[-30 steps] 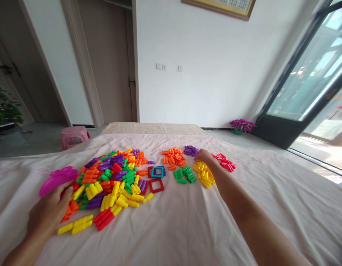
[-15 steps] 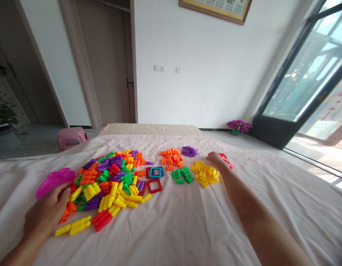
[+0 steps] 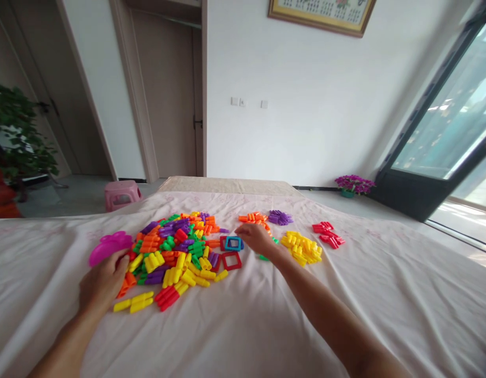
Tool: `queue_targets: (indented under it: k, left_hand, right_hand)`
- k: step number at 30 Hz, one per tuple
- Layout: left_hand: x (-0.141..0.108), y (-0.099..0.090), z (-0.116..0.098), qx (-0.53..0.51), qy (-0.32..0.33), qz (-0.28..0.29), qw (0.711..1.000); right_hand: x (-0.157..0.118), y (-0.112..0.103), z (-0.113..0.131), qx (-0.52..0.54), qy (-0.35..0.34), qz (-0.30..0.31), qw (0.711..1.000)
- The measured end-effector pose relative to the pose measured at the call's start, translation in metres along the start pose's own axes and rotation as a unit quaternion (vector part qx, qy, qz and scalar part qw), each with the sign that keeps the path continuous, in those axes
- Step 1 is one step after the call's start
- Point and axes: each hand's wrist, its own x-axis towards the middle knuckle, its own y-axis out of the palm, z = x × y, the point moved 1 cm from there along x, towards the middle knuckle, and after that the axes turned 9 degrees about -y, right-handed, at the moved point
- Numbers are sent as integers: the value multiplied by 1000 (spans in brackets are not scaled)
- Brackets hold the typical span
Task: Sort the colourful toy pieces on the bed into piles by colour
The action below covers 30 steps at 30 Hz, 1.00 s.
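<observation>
My left hand (image 3: pixel 104 278) is at the left edge of a mixed heap of plastic building pieces (image 3: pixel 174 244). Its thumb and forefinger close on a red building piece (image 3: pixel 131 255). The heap holds yellow, orange, green, purple and red tube-shaped pieces. My right hand (image 3: pixel 256 239) hovers between the heap and the sorted piles, fingers bunched and nothing visible in them. It partly covers the orange pile (image 3: pixel 252 217) and most of the green pile (image 3: pixel 264 258). Just left of its fingertips lie a blue square frame (image 3: pixel 233 243) and a red square frame (image 3: pixel 231 260).
A magenta plastic dish (image 3: pixel 109 249) lies behind my left hand. Purple (image 3: pixel 280 217), yellow (image 3: pixel 301 248) and red (image 3: pixel 328 234) piles sit rightward on the wrinkled pale cloth (image 3: pixel 243 315). Beyond stand a pink stool (image 3: pixel 122 195) and potted magenta flowers (image 3: pixel 353 185).
My right hand has moved left from the red pile toward the heap, uncovering the red pieces. My left hand stays at the heap's edge. The view has shifted left.
</observation>
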Motion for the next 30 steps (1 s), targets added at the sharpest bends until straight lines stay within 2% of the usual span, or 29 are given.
queue_targets:
  k: [3, 8, 12, 16, 23, 27, 30]
  left_hand:
    - [-1, -3, -3, -17, -9, 22, 1000]
    - [-2, -5, -6, -19, -19, 27, 999]
    - [-3, -5, -7, -24, -17, 23, 999]
    - [-3, -4, -6, -27, -21, 14, 999]
    - [0, -2, -2, -13, -13, 17, 1000]
    - [1, -1, -1, -14, -13, 19, 1000]
    - [1, 1, 0, -8, -17, 20, 1000]
  right_hand:
    - [1, 24, 31, -35, -39, 38, 998]
    - [3, 47, 51, -52, -107, 69, 991]
    - [9, 66, 50, -92, -67, 40, 993]
    - [16, 79, 45, -135, -46, 71, 987]
    - [18, 74, 49, -137, -39, 55, 988]
    - [13, 61, 44, -90, -22, -8, 996]
    - [9, 45, 27, -57, 32, -71, 995]
